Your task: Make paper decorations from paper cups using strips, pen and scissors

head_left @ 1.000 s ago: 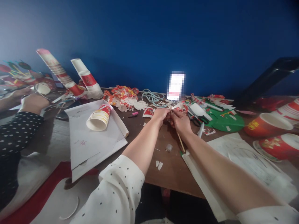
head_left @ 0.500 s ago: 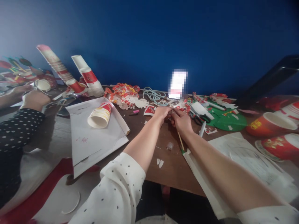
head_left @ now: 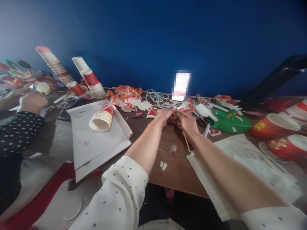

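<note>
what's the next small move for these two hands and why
Perhaps ease the left hand slightly away from the right hand to check the work: they meet closely, their fingers hide whatever is between them, and a thin stick slants down from beneath the right hand.

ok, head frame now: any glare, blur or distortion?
Head view: bright screen blown out, pixelated; head view, sides: co-worker's nearer hand and orange-red cup look soft; head view, lower right: right forearm looks stretched; head view, upper left: blue wall hazy.
</note>
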`<state>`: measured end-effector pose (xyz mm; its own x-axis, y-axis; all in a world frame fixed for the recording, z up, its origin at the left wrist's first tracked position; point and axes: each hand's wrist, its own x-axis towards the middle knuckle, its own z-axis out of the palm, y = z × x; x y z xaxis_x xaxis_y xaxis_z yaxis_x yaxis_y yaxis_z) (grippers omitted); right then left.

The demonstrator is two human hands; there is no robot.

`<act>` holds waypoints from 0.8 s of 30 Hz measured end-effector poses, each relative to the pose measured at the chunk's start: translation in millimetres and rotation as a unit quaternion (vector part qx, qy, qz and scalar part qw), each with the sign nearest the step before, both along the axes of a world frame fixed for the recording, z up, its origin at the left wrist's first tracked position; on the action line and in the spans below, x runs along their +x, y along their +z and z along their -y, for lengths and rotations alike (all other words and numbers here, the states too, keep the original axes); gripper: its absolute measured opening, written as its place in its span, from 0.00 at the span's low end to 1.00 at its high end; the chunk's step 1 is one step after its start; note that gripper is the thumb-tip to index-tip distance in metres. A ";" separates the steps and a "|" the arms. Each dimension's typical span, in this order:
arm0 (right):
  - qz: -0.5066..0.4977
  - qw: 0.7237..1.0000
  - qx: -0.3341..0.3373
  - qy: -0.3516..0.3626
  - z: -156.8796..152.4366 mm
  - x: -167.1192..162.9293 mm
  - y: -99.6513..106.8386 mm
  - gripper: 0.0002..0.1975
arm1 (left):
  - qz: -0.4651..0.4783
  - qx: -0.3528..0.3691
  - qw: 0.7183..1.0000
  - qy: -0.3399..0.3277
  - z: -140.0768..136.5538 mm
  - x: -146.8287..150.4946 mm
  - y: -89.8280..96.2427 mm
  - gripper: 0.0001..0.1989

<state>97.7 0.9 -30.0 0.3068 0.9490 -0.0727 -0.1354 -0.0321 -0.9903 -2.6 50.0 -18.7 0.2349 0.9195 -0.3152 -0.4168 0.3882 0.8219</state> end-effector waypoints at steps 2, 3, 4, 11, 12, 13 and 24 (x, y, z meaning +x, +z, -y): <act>0.005 1.000 0.010 0.005 0.4 1.0 -0.9 0.27 | -0.025 0.022 0.999 -0.013 -0.2 -0.4 -0.2 0.10; 0.008 1.000 0.017 0.010 0.4 1.4 -1.8 0.27 | -0.040 0.028 0.999 -0.015 -0.3 -0.2 -0.2 0.11; 0.012 1.000 0.023 0.015 0.3 1.8 -2.8 0.27 | -0.046 0.027 0.998 -0.014 -0.4 0.2 -0.2 0.11; 0.158 0.984 0.078 0.009 0.0 4.0 -7.3 0.19 | -0.010 0.035 0.999 -0.019 1.2 3.2 2.2 0.11; 0.197 0.976 0.089 0.003 0.7 4.4 -6.7 0.18 | -0.003 0.041 0.999 -0.024 1.3 3.0 2.4 0.10; 0.236 0.967 0.098 -0.004 1.7 4.7 -5.7 0.16 | 0.002 0.048 0.998 -0.026 1.2 2.7 2.4 0.10; 0.329 0.940 0.086 -0.018 8.3 -0.2 1.5 0.11 | -0.046 0.028 0.998 0.017 1.3 3.6 7.1 0.09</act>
<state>97.6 -7.4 -28.5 0.2641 0.9177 0.2968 0.5098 0.1284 -0.8507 1.0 48.8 -11.5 0.1761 0.9431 -0.2820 -0.3509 0.3278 0.8772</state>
